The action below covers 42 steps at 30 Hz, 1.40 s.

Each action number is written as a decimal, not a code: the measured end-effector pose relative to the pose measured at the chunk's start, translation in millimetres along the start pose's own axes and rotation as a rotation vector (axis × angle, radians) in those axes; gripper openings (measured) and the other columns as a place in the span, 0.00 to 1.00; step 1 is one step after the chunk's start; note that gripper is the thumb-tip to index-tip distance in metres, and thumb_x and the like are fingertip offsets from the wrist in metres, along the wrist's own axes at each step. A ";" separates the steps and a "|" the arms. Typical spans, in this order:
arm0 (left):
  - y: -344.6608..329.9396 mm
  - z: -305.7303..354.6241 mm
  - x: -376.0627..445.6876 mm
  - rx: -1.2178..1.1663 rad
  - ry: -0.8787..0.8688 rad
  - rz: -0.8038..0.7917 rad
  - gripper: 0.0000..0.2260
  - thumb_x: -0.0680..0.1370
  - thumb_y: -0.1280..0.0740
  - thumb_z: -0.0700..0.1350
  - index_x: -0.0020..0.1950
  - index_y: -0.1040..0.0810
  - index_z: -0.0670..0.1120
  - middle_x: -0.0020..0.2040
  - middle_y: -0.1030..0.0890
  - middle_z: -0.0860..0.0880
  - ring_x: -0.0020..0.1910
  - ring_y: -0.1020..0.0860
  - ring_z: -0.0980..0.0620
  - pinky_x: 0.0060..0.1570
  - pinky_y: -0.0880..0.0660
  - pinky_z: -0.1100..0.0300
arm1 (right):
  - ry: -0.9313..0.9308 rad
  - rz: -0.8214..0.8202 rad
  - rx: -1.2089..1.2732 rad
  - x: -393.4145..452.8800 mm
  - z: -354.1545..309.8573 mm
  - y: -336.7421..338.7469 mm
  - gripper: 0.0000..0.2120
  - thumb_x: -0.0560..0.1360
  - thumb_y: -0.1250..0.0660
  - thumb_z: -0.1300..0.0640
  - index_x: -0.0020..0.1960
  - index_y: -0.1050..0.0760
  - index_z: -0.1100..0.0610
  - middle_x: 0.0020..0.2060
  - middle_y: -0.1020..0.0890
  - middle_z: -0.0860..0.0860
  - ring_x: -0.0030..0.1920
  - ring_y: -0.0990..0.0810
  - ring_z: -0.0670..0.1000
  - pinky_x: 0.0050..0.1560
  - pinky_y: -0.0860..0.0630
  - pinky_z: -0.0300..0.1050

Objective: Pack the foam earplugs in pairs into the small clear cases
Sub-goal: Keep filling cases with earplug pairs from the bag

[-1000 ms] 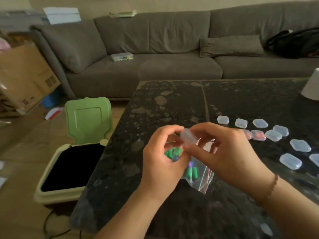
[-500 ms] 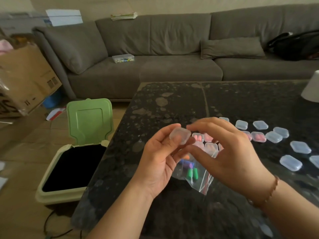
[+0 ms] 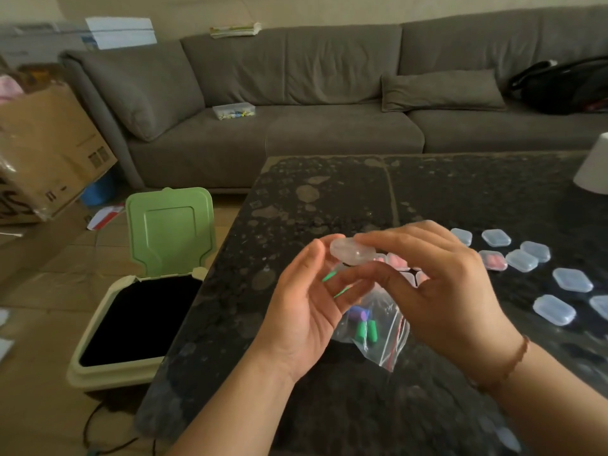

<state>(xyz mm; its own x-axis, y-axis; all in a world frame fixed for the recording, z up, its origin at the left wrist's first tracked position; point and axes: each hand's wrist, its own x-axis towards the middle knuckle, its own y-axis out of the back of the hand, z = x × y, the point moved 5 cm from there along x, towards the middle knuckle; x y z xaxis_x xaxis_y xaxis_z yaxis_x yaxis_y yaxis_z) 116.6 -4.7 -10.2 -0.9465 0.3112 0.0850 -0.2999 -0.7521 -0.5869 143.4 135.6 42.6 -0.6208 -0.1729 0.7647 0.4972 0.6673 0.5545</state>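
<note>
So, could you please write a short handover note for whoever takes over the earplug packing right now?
Left hand: grip on a clear case, with green earplugs showing by its fingers.
Right hand: fingertips pinch the same case.
Bag of loose earplugs lies on the table under the hands.
Done: at least one case holds a pink pair.
Left: fill the held case and the empty cases at right.

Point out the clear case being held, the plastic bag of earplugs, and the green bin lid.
clear case (image 3: 351,254), head view, its domed top
plastic bag (image 3: 385,340), head view, its clear lower side
green bin lid (image 3: 169,230), head view, its inner panel
</note>
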 end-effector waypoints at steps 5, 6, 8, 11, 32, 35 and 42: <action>-1.6 -4.4 -3.3 -0.074 0.108 -0.085 0.23 0.73 0.27 0.58 0.58 0.17 0.41 0.55 0.16 0.38 0.52 0.16 0.45 0.52 0.18 0.54 | -0.023 -0.093 0.175 3.1 -3.0 -4.5 0.12 0.76 0.35 0.51 0.59 0.21 0.48 0.58 0.21 0.42 0.60 0.25 0.46 0.59 0.28 0.39; -2.4 -4.6 -3.3 -0.071 0.107 -0.095 0.23 0.72 0.26 0.58 0.57 0.17 0.41 0.55 0.16 0.39 0.53 0.16 0.45 0.52 0.18 0.55 | -0.035 -0.094 0.170 3.1 -1.9 -4.4 0.13 0.76 0.36 0.51 0.59 0.21 0.48 0.58 0.21 0.42 0.61 0.25 0.46 0.60 0.29 0.38; -2.0 -4.1 -2.2 -0.054 0.092 -0.090 0.24 0.70 0.24 0.58 0.57 0.17 0.42 0.54 0.15 0.40 0.52 0.15 0.46 0.50 0.18 0.55 | -0.037 -0.087 0.132 2.7 -2.3 -3.1 0.14 0.77 0.36 0.49 0.61 0.21 0.50 0.58 0.21 0.44 0.61 0.25 0.46 0.59 0.27 0.40; 1.1 -1.4 0.5 -0.042 0.058 -0.066 0.25 0.67 0.21 0.56 0.56 0.17 0.42 0.51 0.15 0.42 0.48 0.15 0.47 0.46 0.18 0.57 | 0.003 -0.018 0.102 0.5 -8.6 1.6 0.14 0.75 0.33 0.50 0.59 0.21 0.54 0.55 0.19 0.46 0.56 0.21 0.47 0.52 0.22 0.45; -1.0 -3.9 -0.3 -0.157 0.093 -0.146 0.23 0.71 0.23 0.53 0.59 0.18 0.40 0.51 0.15 0.42 0.46 0.15 0.49 0.44 0.18 0.59 | 0.004 -0.085 0.231 1.7 -14.6 4.0 0.11 0.73 0.29 0.54 0.53 0.21 0.55 0.50 0.19 0.44 0.55 0.21 0.50 0.49 0.23 0.46; 0.3 -2.0 0.9 -0.156 0.059 -0.135 0.20 0.69 0.22 0.52 0.54 0.17 0.41 0.49 0.15 0.42 0.46 0.15 0.49 0.44 0.17 0.59 | 0.018 -0.016 0.172 1.1 -15.9 5.3 0.10 0.73 0.29 0.54 0.51 0.20 0.58 0.51 0.18 0.46 0.54 0.20 0.48 0.50 0.22 0.45; 1.5 3.2 3.0 -0.063 -0.007 -0.082 0.27 0.62 0.18 0.53 0.53 0.21 0.40 0.48 0.15 0.41 0.46 0.15 0.47 0.43 0.18 0.58 | 0.061 0.075 0.016 -1.7 -17.3 7.6 0.07 0.73 0.30 0.54 0.42 0.19 0.57 0.49 0.16 0.48 0.48 0.17 0.47 0.42 0.19 0.47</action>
<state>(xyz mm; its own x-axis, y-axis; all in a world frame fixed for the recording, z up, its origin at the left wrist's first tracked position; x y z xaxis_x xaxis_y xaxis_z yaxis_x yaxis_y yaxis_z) 112.9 -6.7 -8.3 -0.9201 0.3658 0.1399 -0.3681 -0.6860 -0.6276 158.7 128.5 51.1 -0.5440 -0.1649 0.8227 0.5311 0.6914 0.4898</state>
